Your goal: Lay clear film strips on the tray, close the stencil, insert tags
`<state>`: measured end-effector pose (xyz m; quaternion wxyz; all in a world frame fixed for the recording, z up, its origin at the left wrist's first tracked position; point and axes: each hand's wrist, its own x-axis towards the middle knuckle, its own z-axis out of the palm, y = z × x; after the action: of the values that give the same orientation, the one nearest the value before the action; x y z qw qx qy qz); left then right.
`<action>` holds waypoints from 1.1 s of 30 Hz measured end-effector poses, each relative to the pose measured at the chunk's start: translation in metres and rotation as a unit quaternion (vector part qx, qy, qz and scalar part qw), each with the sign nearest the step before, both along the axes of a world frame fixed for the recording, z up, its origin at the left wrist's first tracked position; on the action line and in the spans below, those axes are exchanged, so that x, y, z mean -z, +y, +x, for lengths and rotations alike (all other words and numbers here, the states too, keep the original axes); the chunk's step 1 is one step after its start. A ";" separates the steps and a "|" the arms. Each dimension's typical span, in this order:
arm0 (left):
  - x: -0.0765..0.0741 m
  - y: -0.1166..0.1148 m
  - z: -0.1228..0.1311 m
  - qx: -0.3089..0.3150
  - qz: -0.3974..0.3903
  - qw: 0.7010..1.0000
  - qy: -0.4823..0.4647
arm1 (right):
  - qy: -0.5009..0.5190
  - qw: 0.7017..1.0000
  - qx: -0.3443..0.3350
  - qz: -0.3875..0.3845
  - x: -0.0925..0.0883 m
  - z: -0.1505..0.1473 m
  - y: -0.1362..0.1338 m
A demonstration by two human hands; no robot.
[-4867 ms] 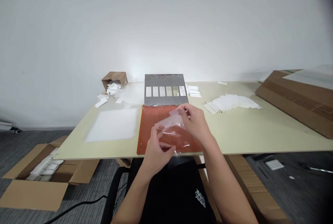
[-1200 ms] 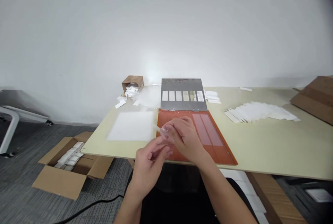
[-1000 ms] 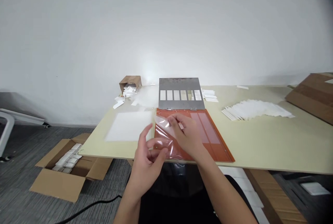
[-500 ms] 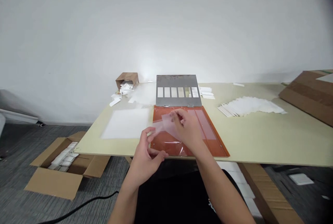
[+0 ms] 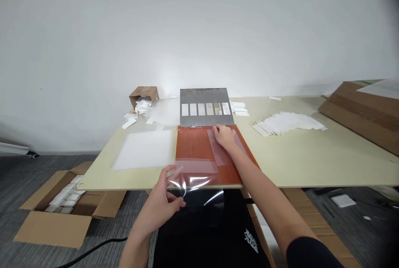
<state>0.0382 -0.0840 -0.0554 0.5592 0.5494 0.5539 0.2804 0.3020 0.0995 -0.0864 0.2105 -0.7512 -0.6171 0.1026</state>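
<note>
On an orange-red board (image 5: 195,139) hinged to a grey metal frame (image 5: 202,95) with a row of rectangular windows, my right hand (image 5: 223,136) has its fingers closed at the far end of a translucent film strip (image 5: 218,153). Another translucent strip (image 5: 196,165) lies crosswise near the board's front. A clear plastic sheet (image 5: 199,183) covers the front area and hangs over the table edge toward my lap. My left hand (image 5: 163,199) is beside its curled left edge, index fingertip touching the film, thumb held apart from the index finger.
A stack of white translucent sheets (image 5: 143,149) lies left of the board. Fanned white sheets (image 5: 289,122) are at right, near a large cardboard box (image 5: 364,114). A small carton (image 5: 145,92) with white pieces stands at back left. An open box (image 5: 52,226) sits on the floor.
My right hand has moved away from my left, to the board's far edge, with the translucent strip. My left hand has come lower and nearer. The view has shifted slightly right.
</note>
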 end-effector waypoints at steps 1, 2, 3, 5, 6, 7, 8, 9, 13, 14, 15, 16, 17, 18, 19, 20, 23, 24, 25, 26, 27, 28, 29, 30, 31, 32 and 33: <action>-0.001 0.000 -0.002 -0.006 0.004 1.000 0.002 | -0.008 1.000 -0.002 0.006 0.003 0.001 0.001; -0.002 0.000 -0.004 -0.011 0.009 1.000 0.004 | -0.016 1.000 -0.004 0.015 0.005 0.001 0.001; -0.003 0.001 -0.006 -0.014 0.015 1.000 0.005 | -0.024 0.999 -0.004 0.025 0.006 0.003 0.001; -0.004 0.002 -0.011 -0.021 0.030 0.999 0.006 | -0.042 0.998 -0.008 0.041 0.006 0.006 -0.001; -0.004 0.002 -0.014 -0.025 0.039 0.999 0.004 | -0.050 0.998 -0.014 0.046 0.005 0.008 -0.003; -0.004 0.003 -0.016 -0.029 0.047 0.998 0.001 | -0.059 0.997 -0.025 0.047 0.004 0.010 -0.005; -0.004 0.004 -0.018 -0.036 0.058 0.998 -0.003 | -0.067 0.996 -0.041 0.045 0.004 0.012 -0.006; -0.004 0.005 -0.019 -0.042 0.070 0.997 -0.008 | -0.076 0.995 -0.057 0.040 0.003 0.013 -0.008; -0.007 0.006 -0.021 -0.070 0.124 0.990 -0.025 | -0.106 0.990 -0.091 0.012 0.004 0.014 -0.014; -0.008 0.006 -0.021 -0.075 0.135 0.988 -0.028 | -0.110 0.990 -0.089 0.009 0.004 0.013 -0.015; -0.010 0.006 -0.020 -0.079 0.146 0.986 -0.031 | -0.113 0.990 -0.085 0.006 0.004 0.013 -0.016; -0.011 0.005 -0.019 -0.082 0.156 0.984 -0.032 | -0.114 0.990 -0.081 0.005 0.004 0.013 -0.016; -0.012 0.005 -0.019 -0.085 0.167 0.982 -0.034 | -0.114 0.990 -0.078 0.004 0.005 0.013 -0.015; -0.013 0.005 -0.019 -0.087 0.175 0.980 -0.036 | -0.112 0.991 -0.077 0.004 0.005 0.013 -0.015; -0.013 0.006 -0.018 -0.090 0.182 0.978 -0.038 | -0.109 0.991 -0.076 0.005 0.006 0.013 -0.014; -0.013 0.006 -0.018 -0.095 0.186 0.977 -0.041 | -0.106 0.991 -0.076 0.006 0.007 0.014 -0.014; -0.012 0.010 -0.018 -0.118 0.187 0.974 -0.052 | -0.093 0.993 -0.077 0.013 0.006 0.016 -0.013; -0.011 0.011 -0.018 -0.127 0.188 0.973 -0.053 | -0.088 0.993 -0.077 0.017 0.004 0.016 -0.015; -0.011 0.012 -0.018 -0.135 0.188 0.971 -0.052 | -0.085 0.993 -0.077 0.021 0.000 0.015 -0.017; -0.011 0.013 -0.017 -0.143 0.189 0.970 -0.053 | -0.076 0.993 -0.081 0.030 -0.005 0.012 -0.021; -0.011 0.013 -0.016 -0.149 0.189 0.969 -0.056 | -0.060 0.993 -0.094 0.046 -0.011 0.008 -0.027; -0.011 0.013 -0.014 -0.154 0.188 0.968 -0.060 | -0.038 0.990 -0.116 0.069 -0.019 0.002 -0.034; -0.012 0.013 -0.012 -0.159 0.187 0.967 -0.065 | 0.006 0.981 -0.158 0.111 -0.028 -0.006 -0.043; -0.013 0.013 -0.011 -0.164 0.187 0.966 -0.072 | 0.055 0.963 -0.214 0.157 -0.036 -0.016 -0.053; -0.014 0.012 -0.009 -0.170 0.186 0.965 -0.077 | 0.092 0.938 -0.272 0.196 -0.044 -0.028 -0.063; -0.014 0.012 -0.007 -0.176 0.183 0.964 -0.082 | 0.114 0.911 -0.328 0.224 -0.052 -0.041 -0.074; -0.014 0.011 -0.006 -0.182 0.178 0.963 -0.085 | 0.117 0.889 -0.375 0.237 -0.058 -0.054 -0.085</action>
<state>0.0326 -0.0726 -0.0410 0.4374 0.5036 0.5361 0.5173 0.2478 0.0144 -0.0288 0.3990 -0.3744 -0.8295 0.1122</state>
